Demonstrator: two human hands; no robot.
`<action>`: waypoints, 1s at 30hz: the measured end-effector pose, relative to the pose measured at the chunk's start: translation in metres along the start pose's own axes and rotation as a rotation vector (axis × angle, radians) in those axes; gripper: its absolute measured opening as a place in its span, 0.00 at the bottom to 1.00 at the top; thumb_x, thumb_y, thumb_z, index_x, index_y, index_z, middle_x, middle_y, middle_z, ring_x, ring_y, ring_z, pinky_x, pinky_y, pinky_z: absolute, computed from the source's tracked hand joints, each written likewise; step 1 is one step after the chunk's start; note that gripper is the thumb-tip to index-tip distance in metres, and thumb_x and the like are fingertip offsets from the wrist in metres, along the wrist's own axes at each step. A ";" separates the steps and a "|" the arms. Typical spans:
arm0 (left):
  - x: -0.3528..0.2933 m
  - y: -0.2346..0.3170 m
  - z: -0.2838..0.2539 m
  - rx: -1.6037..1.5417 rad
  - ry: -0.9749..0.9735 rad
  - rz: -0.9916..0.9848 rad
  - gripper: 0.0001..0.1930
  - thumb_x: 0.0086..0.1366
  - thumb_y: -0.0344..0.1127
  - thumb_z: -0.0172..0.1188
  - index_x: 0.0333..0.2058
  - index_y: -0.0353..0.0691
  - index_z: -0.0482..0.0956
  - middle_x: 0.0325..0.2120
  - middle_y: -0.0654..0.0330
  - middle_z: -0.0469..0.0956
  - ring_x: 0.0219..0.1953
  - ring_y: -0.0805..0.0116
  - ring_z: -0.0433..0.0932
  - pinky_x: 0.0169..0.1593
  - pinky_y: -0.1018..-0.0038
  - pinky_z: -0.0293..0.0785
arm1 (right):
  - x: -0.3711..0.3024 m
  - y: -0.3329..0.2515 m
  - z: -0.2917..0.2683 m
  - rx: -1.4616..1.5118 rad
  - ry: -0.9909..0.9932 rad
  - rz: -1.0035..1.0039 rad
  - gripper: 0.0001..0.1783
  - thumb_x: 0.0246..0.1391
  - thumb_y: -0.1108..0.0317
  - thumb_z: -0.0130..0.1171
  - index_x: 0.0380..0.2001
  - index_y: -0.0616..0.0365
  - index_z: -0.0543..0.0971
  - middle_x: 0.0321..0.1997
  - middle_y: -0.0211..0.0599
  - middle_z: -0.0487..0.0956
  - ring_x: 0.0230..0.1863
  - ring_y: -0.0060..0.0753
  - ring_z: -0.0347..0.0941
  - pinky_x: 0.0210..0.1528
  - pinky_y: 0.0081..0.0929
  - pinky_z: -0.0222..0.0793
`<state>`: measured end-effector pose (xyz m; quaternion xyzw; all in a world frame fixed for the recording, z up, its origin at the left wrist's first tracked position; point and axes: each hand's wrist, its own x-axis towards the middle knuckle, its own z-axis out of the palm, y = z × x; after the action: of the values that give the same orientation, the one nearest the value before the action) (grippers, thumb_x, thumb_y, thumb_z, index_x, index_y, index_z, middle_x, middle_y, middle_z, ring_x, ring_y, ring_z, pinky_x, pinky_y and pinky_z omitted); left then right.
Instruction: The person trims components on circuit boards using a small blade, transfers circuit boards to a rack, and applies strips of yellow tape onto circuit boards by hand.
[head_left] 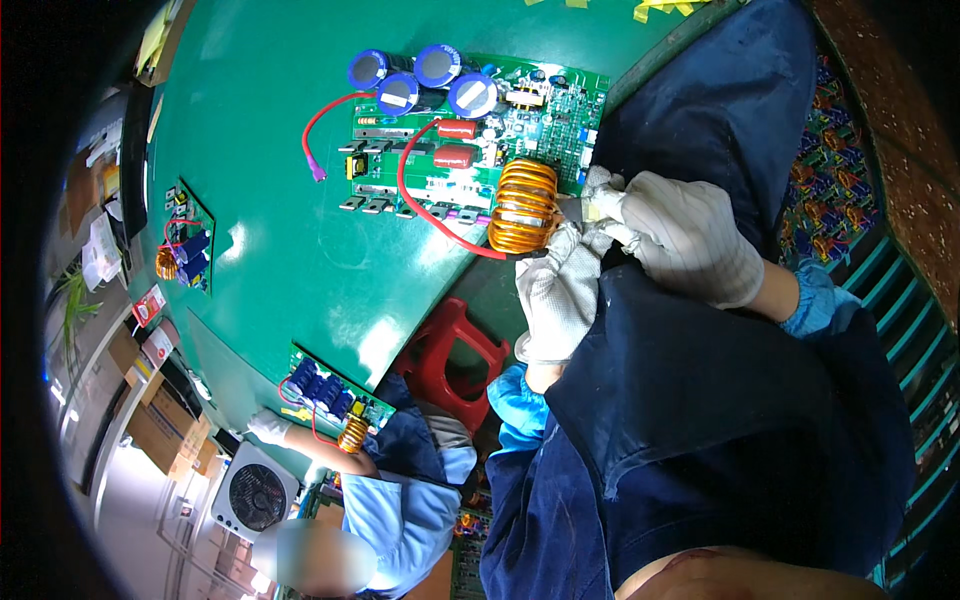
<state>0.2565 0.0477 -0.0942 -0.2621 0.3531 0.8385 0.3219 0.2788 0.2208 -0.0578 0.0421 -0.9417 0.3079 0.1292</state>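
Left hand, right hand, both curled, beside copper coil

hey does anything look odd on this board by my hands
Perhaps: one red wire on the circuit board looks loose, its purple tip unconnected on the green tabletop; the copper-coloured coil partly overhangs the edge.

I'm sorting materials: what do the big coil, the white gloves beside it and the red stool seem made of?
Coil: probably enamelled copper wire, glossy, from its orange-gold turns.
Gloves: matte white fabric, fibre unclear, judging by soft wrinkles.
Stool: likely smooth moulded plastic, given its even red and rounded edges.
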 end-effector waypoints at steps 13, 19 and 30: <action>0.003 0.002 0.008 -0.043 -0.065 0.013 0.12 0.63 0.28 0.51 0.42 0.26 0.73 0.40 0.46 0.76 0.42 0.57 0.77 0.50 0.64 0.74 | 0.001 0.001 0.001 0.003 0.022 0.001 0.08 0.37 0.78 0.58 0.26 0.59 0.75 0.21 0.35 0.67 0.19 0.35 0.68 0.20 0.30 0.64; 0.000 0.002 0.011 -0.109 -0.035 0.033 0.11 0.64 0.27 0.51 0.42 0.26 0.73 0.40 0.46 0.76 0.42 0.57 0.78 0.50 0.64 0.74 | 0.000 0.002 -0.001 0.005 -0.024 0.012 0.06 0.39 0.76 0.60 0.24 0.58 0.73 0.21 0.35 0.67 0.19 0.35 0.68 0.20 0.31 0.64; -0.001 0.005 0.022 -0.051 -0.048 0.038 0.14 0.64 0.27 0.52 0.46 0.26 0.69 0.41 0.45 0.76 0.44 0.54 0.78 0.53 0.62 0.74 | -0.005 0.004 0.002 0.007 -0.039 -0.001 0.07 0.42 0.73 0.61 0.28 0.59 0.76 0.22 0.36 0.67 0.20 0.35 0.69 0.21 0.32 0.64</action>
<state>0.2486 0.0612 -0.0781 -0.2433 0.3287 0.8592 0.3075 0.2827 0.2232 -0.0629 0.0489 -0.9428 0.3105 0.1109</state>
